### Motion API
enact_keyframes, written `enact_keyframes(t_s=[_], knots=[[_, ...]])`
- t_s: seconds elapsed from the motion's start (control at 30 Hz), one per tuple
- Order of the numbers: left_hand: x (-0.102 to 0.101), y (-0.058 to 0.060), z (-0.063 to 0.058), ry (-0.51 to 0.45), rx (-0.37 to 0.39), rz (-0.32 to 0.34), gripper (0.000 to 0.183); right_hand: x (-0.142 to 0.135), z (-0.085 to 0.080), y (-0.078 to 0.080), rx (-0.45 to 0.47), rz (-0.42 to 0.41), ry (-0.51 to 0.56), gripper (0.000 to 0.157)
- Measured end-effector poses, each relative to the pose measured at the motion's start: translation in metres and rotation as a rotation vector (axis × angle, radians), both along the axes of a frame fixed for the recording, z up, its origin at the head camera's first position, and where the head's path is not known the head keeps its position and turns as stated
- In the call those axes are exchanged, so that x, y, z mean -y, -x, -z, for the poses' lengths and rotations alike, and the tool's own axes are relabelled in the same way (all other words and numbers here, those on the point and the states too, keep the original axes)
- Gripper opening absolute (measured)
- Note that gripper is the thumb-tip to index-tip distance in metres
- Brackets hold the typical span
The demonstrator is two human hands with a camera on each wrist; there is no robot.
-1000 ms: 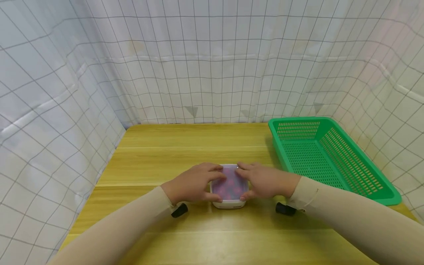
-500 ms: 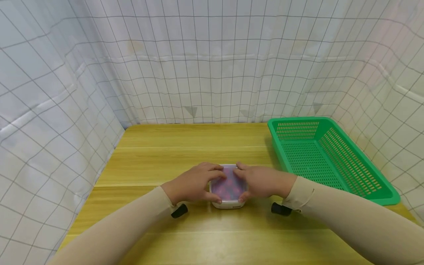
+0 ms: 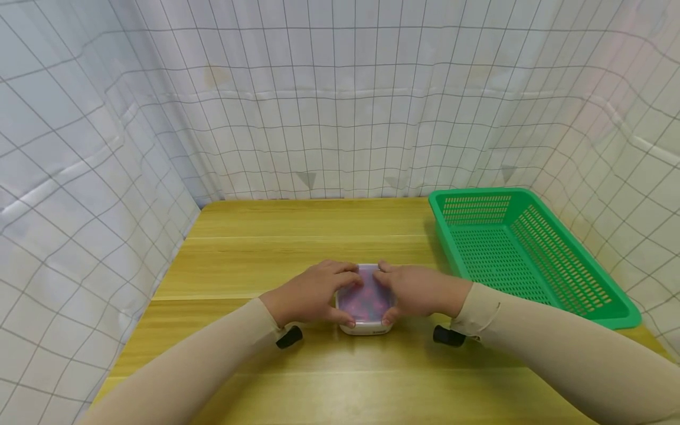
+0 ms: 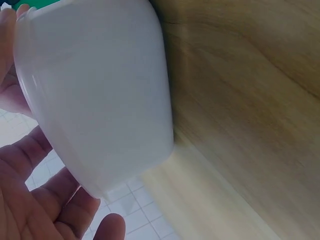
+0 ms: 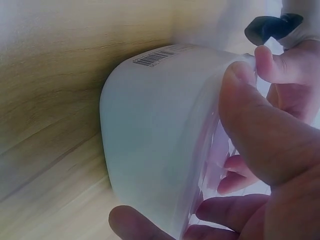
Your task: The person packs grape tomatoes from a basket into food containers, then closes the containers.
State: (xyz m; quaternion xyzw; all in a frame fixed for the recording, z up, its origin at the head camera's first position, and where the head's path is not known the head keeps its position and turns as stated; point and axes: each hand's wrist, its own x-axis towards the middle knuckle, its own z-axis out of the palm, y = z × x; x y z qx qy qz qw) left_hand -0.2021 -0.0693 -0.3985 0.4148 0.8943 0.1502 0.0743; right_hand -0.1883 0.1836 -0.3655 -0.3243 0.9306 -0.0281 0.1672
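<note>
A small white plastic food container point(image 3: 365, 330) sits upright on the table in the middle of the head view. Pinkish-purple patches show through its translucent lid point(image 3: 366, 301). My left hand point(image 3: 313, 293) holds the container's left side, thumb at the near corner and fingers over the lid's far part. Opposite it, my right hand point(image 3: 421, 290) holds the right side the same way. In the left wrist view the container wall point(image 4: 100, 90) fills the middle, with fingertips along the rim. The right wrist view shows a barcode on the wall point(image 5: 150, 120) and a thumb at the rim.
A green slotted plastic basket point(image 3: 611, 283) stands at the table's right side, beyond my right forearm. The wooden table point(image 3: 276, 236) is bounded by white grid-patterned curtains point(image 3: 340, 118) at the back and both sides. A black strap piece point(image 3: 448, 336) sits under each wrist.
My right hand has shifted slightly to the left, further over the lid. The left hand and the container stay almost where they were.
</note>
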Motion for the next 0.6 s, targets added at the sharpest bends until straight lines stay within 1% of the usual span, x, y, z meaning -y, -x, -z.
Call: enact_keyframes(t_s=[0.23, 0.37, 0.6], knots=[[-0.0033, 0.0004, -0.0054, 0.02, 0.043, -0.017, 0.081, 0.0012, 0.0003, 0.0009, 0.005, 0.012, 0.005, 0.105], [-0.005, 0.001, -0.0063, 0.038, 0.048, -0.029, 0.082, 0.0013, 0.0005, 0.0011, -0.003, 0.009, 0.012, 0.106], [-0.0067, 0.0025, -0.0069, 0.052, 0.046, -0.025, 0.087, 0.0022, -0.0003, 0.0016, -0.027, 0.016, -0.007, 0.11]])
